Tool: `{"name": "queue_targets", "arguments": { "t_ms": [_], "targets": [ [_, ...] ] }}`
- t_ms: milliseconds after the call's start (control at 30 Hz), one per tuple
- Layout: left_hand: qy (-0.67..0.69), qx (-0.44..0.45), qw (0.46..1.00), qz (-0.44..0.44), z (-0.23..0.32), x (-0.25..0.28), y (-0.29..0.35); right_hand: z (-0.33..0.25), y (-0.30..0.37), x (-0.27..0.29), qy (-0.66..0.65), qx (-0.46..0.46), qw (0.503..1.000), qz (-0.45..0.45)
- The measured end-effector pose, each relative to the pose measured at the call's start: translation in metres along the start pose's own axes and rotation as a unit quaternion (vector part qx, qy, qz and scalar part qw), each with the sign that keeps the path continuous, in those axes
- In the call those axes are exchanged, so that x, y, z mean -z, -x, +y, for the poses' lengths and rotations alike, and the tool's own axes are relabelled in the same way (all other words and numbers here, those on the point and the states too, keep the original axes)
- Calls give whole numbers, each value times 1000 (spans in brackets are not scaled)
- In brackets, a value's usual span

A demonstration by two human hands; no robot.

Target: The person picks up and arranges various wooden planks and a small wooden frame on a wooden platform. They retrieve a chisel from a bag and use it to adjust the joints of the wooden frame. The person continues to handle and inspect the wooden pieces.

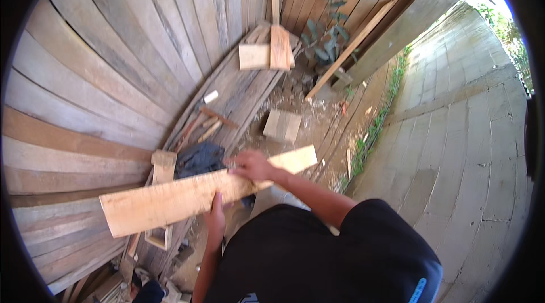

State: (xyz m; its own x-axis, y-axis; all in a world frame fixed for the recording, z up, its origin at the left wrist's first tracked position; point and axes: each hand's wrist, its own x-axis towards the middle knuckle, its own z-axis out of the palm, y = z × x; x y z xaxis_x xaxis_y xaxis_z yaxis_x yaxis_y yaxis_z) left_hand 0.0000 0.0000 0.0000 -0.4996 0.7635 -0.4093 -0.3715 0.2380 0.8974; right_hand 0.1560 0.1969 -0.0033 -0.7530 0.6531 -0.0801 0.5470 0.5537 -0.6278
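A long pale wooden board [164, 203] is held slanting in front of my body, its wide end to the left and its other end farther off to the right. My left hand [216, 218] grips the near edge, with the thumb up on the face and the other fingers hidden beneath. Across the board's upper face lies my right hand [254, 165], its fingers curled toward the far edge. Just beyond the board, a bundle of dark cloth [200, 159] rests on a weathered wooden bench [241, 90].
Short boards [255, 57] lie at the bench's far end, and narrow wooden pieces [211, 131] nearer. A square wooden piece [282, 126] sits on the littered ground. A plank wall [113, 70] rises left, a block wall [448, 150] right. A long stick [352, 50] leans near a plant [326, 36].
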Motion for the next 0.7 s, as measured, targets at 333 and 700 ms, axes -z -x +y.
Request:
{"name": "queue_targets", "arguments": {
  "t_ms": [333, 700],
  "targets": [
    [-47, -57, 996, 47, -5, 13, -48, 82, 197, -4, -29, -362, 925, 110],
    [-50, -96, 992, 58, 36, -9, -88, 166, 399, -79, -24, -568, 821, 54]
  ]
}}
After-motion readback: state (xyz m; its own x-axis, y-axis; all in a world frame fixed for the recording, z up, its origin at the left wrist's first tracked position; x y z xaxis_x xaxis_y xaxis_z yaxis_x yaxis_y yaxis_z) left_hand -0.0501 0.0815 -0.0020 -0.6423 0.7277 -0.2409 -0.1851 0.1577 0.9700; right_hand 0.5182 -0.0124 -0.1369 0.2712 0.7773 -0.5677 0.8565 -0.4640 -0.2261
